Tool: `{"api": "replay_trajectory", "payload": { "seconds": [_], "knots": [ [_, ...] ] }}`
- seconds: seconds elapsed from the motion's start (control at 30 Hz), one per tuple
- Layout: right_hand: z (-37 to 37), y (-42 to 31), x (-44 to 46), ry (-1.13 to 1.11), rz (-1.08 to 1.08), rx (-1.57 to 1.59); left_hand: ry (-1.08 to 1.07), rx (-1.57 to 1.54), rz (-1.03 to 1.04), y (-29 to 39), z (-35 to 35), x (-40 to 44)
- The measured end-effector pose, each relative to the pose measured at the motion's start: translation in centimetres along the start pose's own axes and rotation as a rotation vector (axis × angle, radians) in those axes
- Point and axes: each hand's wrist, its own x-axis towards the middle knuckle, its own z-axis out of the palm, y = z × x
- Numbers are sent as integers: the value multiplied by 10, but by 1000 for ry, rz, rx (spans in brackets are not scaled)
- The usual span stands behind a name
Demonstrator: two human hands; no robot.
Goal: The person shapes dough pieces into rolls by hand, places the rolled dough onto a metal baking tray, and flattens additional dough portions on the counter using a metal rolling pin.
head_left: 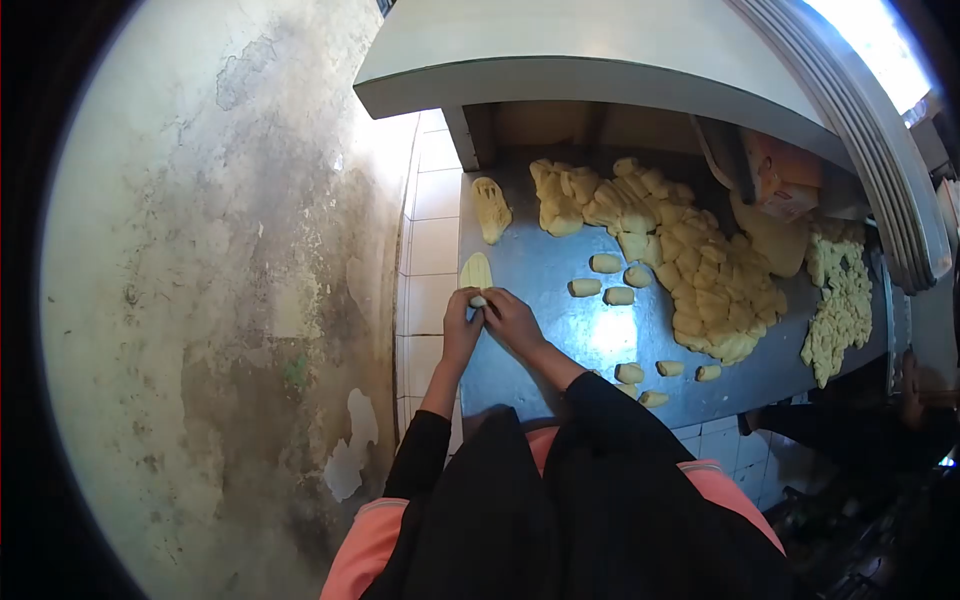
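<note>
My left hand and my right hand meet at the left edge of the metal table. Their fingers are closed on the near end of a flat, pale dough strip, which seems curled into a small roll there. The strip's far end lies flat on the table, pointing away from me. Beyond it rests another flattened dough piece with slits at its far end. To the right of my hands sit several short rolled dough pieces, with more rolls closer to the front edge.
A large heap of dough pieces covers the table's back and middle right, with another dough mass farther right. A shelf overhangs the table. Stacked trays stand upper right. A wall is left; a person's dark-clothed leg shows right.
</note>
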Motion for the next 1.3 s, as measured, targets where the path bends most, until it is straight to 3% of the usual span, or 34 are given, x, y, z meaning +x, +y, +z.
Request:
{"api": "replay_trajectory", "payload": {
  "seconds": [0.3, 0.5, 0.77, 0.97, 1.17, 1.3],
  "knots": [
    [-27, -15, -39, 4, 25, 96, 33, -87, -15, 21, 7, -42],
    [-46, -26, -75, -163, 167, 70, -17, -70, -14, 26, 14, -81],
    [-60, -30, -101, -271, 292, 76, -128, -185, -282, 24, 17, -119],
    [-60, -28, -108, -321, 302, 19, -99, 56, -177, 37, 15, -126],
    [-54, -25, -111, -206, 239, 74, -109, 186, 137, 40, 13, -121],
    [-61, -31, -108, -260, 236, 107, -142, 123, 130, 37, 12, -121]
  ]
}}
